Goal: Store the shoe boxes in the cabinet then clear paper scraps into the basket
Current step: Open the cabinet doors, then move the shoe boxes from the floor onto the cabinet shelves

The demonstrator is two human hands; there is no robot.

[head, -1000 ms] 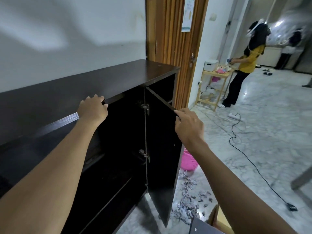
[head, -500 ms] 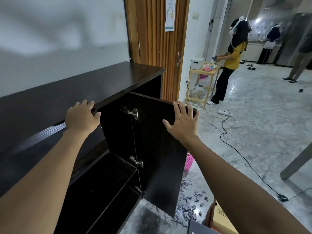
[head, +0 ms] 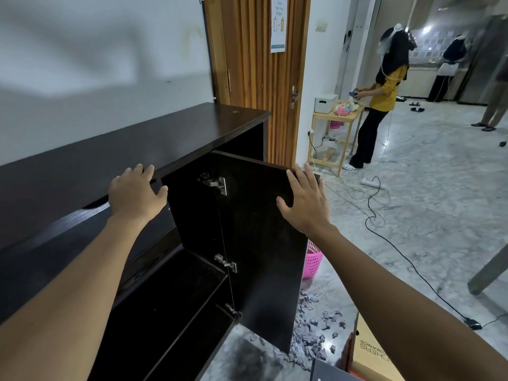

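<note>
A dark wooden cabinet (head: 123,160) stands along the wall on the left. Its right door (head: 255,243) is swung wide open, showing dark shelves with nothing visible on them. My right hand (head: 305,203) lies flat with spread fingers against the inner face of that door near its top edge. My left hand (head: 136,192) rests at the top edge of the left door (head: 68,224), fingers extended. Two shoe boxes sit at the bottom right: a tan one (head: 371,350) and a dark one (head: 335,373). Grey paper scraps (head: 313,328) litter the floor beside a pink basket (head: 312,261).
A black cable (head: 406,259) snakes over the marble floor to a plug near the tan box. A grey table leg (head: 489,268) stands at right. A person in a yellow top stands by a small wooden trolley (head: 334,133) past a wooden room door (head: 258,78).
The right cabinet door has swung further open. My right hand let go of its edge and now lies flat on its inner face. My left hand's fingers have straightened.
</note>
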